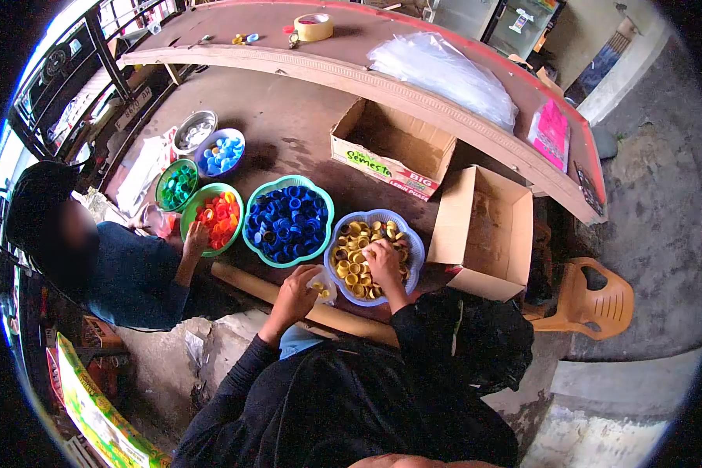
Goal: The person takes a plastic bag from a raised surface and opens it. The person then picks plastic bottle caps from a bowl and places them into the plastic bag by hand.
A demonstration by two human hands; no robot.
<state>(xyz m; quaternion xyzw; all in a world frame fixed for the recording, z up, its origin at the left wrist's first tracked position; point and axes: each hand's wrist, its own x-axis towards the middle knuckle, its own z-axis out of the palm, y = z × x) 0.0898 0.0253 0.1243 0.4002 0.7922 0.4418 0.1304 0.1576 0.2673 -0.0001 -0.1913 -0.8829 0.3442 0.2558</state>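
A clear plastic bag (323, 285) with a few gold caps inside is held by my left hand (297, 293), its fingers closed on the bag's edge. My right hand (383, 264) reaches into the purple-blue basket (419, 257) of gold caps (354, 269); its fingertips are bent among the caps, and what they hold is too small to make out. Left of that basket is a green scalloped basket (249, 243) full of dark blue caps (287, 222).
A co-worker (136, 269) on the left has a hand at a green bowl (240, 203) of red-orange caps. Smaller bowls stand behind. Two cardboard boxes (444, 249) (382, 175) stand right and behind, below a raised shelf (351, 74). An orange chair (593, 304) is at the right.
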